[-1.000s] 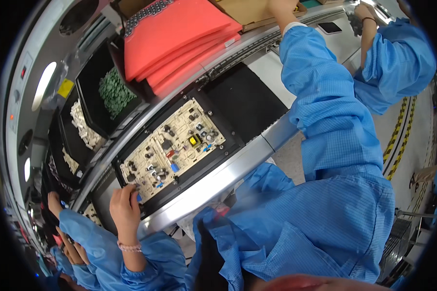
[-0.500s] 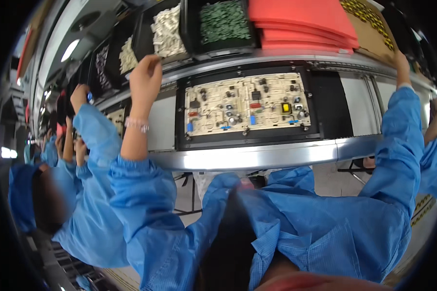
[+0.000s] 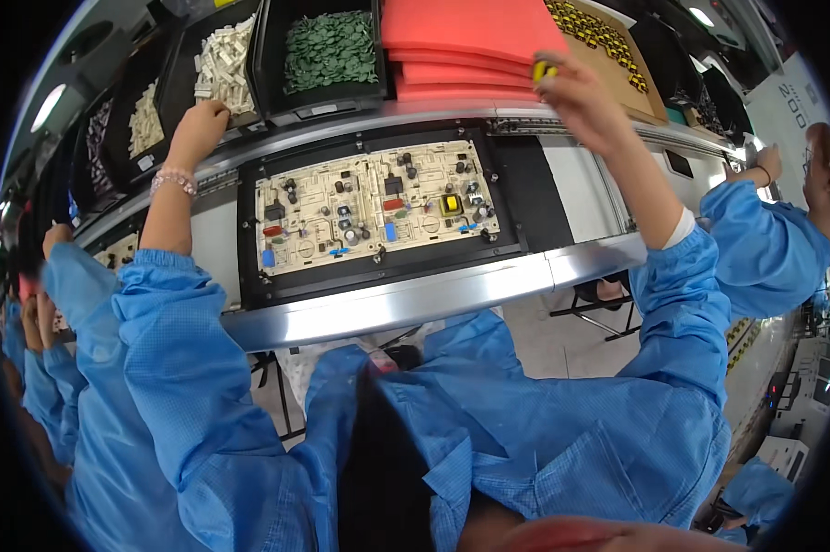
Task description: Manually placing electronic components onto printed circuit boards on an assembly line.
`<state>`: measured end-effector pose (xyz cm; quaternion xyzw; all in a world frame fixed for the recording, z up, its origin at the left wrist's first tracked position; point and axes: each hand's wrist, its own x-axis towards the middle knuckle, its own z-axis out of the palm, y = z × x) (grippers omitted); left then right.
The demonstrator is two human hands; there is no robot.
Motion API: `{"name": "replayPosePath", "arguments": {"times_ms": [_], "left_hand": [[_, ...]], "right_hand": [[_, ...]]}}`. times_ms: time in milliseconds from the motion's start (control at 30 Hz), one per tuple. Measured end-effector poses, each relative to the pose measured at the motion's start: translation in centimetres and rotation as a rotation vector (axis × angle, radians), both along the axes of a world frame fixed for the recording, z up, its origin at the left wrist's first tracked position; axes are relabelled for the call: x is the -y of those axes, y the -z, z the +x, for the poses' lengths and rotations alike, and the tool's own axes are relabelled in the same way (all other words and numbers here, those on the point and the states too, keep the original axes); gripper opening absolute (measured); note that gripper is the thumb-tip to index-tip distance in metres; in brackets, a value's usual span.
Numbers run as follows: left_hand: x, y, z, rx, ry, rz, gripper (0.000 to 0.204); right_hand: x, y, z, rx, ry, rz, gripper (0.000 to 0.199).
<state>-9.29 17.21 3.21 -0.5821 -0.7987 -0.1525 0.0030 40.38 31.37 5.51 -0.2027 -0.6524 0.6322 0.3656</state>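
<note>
My right hand (image 3: 588, 103) is raised over the front of the pink foam sheets, its fingertips pinching a small yellow-and-black transformer (image 3: 545, 71). At the front edge of a black bin of white connectors (image 3: 224, 66), my left hand (image 3: 201, 129) has its fingers drawn together; whatever they hold is hidden. Between the two hands lies a pale circuit board panel (image 3: 323, 198) in a black carrier frame (image 3: 305, 287). One yellow transformer (image 3: 451, 204) stands on the right half of that panel. More such transformers (image 3: 608, 41) fill a cardboard tray at the upper right.
Pink foam sheets (image 3: 475, 41) are stacked behind the line, beside a bin of green disc-shaped parts (image 3: 330, 51). A metal rail (image 3: 406, 299) runs along the near edge. Co-workers in blue are close by, one sleeve (image 3: 97, 294) at left and another (image 3: 765, 230) at right.
My right hand has come left from the cardboard tray with a transformer in its fingers. My left hand has lowered to the white connectors' bin. The whole view has shifted to the right.
</note>
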Motion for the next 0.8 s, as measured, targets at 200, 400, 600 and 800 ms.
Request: {"name": "replayPosePath", "arguments": {"times_ms": [200,400,600,800], "left_hand": [[-0.1,3.1,-3.9,-0.182,0.004,0.140,0.036],[0.2,2.8,-3.5,-0.103,0.019,0.003,0.034],[1.3,3.2,-4.7,-0.136,-0.026,-0.085,0.036],[2.9,5.0,-6.1,-0.179,0.033,0.099,0.025]], "right_hand": [[9.3,-0.8,-6.7,0.010,-0.392,-0.232,0.038],[12.3,0.1,-11.0,0.141,-0.466,-0.265,0.051],[14.5,1.8,-13.5,0.186,-0.442,-0.042,0.045],[16.5,2.9,-16.0,0.502,-0.298,0.189,0.025]]}}
